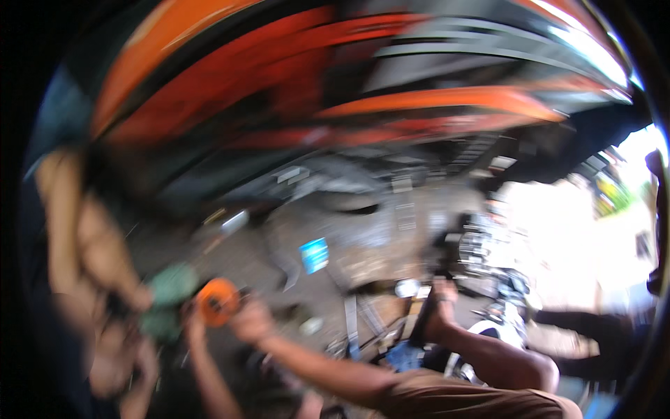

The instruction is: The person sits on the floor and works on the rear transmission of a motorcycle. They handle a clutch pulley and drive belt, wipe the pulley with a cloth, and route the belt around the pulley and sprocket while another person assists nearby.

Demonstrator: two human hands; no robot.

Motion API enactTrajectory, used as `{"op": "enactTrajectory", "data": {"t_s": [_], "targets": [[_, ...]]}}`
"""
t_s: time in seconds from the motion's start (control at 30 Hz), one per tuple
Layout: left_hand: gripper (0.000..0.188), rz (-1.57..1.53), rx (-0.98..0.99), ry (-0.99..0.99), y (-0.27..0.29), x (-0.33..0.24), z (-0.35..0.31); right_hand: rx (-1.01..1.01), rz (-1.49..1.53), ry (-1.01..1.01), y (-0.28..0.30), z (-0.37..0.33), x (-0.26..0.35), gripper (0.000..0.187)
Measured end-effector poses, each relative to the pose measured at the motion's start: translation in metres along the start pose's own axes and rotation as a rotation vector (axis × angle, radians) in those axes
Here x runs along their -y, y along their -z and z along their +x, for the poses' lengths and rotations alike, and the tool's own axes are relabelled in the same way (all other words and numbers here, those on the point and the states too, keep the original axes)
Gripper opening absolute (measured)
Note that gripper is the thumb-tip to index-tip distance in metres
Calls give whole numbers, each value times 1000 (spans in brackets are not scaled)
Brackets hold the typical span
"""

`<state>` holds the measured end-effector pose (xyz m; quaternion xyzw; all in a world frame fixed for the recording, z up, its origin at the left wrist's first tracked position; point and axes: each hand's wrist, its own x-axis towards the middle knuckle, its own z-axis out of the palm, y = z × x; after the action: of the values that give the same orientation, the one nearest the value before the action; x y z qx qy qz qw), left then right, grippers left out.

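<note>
Brown cloth (474, 398) lies nearest, below and to the right of the orange round part (218, 302). That part sits between both hands: the right hand (252, 321) is at its right side, fingers seemingly curled; the left hand (194, 315) meets its left edge. Blur hides how far either opens or grips. Just left of the part is a green shape (173, 283); a blue rectangle (314, 255) lies beyond, to its upper right.

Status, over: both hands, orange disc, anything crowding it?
Left hand, right hand at orange disc; grip blurred. Disc between hands. Green object close on disc's left.
</note>
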<state>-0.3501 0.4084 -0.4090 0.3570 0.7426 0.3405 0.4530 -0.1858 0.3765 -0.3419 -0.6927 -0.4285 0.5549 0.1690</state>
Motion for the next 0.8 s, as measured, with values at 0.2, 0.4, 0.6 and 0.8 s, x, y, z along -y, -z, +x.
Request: {"op": "enactTrajectory", "data": {"t_s": [0.2,0.4,0.6,0.8], "targets": [[35,280,103,-247,-55,-48,4,100,-67,-85,-67,92,-40,111],[36,388,194,-484,-59,-104,-33,-144,-65,68,-92,80,-54,80],[37,525,286,-728,-83,-168,-74,-352,-165,383,17,-40,-13,70],[38,648,332,-949,-93,-212,-119,-401,-46,258,208,-114,-95,50]]}}
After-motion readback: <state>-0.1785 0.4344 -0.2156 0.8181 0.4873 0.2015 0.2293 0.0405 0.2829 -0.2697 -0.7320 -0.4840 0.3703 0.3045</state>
